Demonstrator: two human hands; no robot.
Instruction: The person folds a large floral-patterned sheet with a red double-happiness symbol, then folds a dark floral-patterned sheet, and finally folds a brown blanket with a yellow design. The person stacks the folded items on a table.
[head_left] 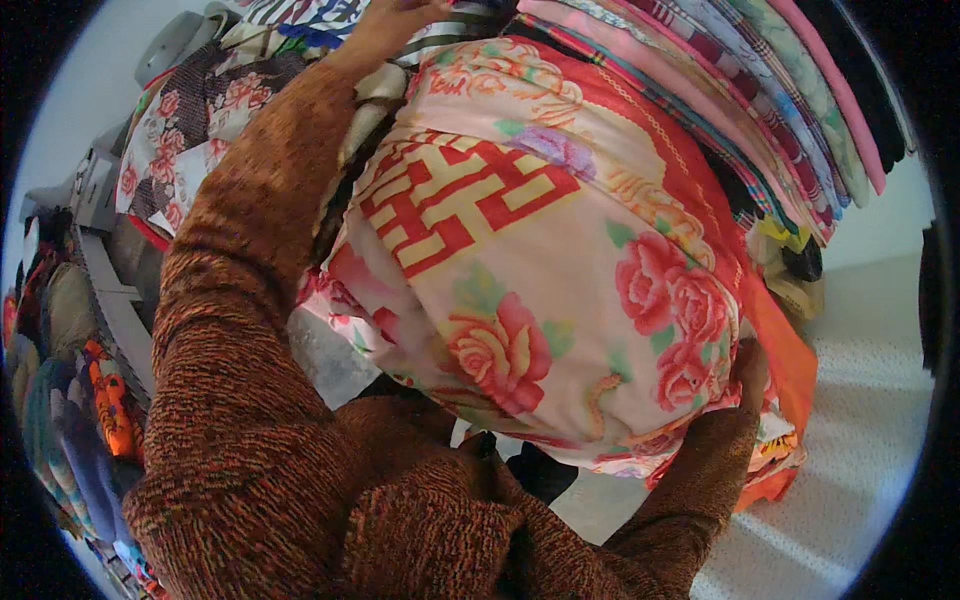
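A big pink quilt (590,330) with red and pink roses, a red geometric emblem and a red-orange border spreads in front of me, bulging and creased. At its right side my right hand (750,375) is closed on the edge, with the fingers partly hidden by the fabric. My left arm reaches up past the quilt's left side. At the top edge of the view, my left hand (398,22) is stretched over a black-and-white striped cloth (465,32). Its fingers look extended and are partly cut off by the frame.
Folded blankets and cloths (720,90) are stacked at the far right. Behind my left arm lies a rose-patterned dark and white cloth (225,110). Rolled textiles (75,400) fill the left side, near a grey shelf edge (110,290). A pale wall (880,290) stands at the right.
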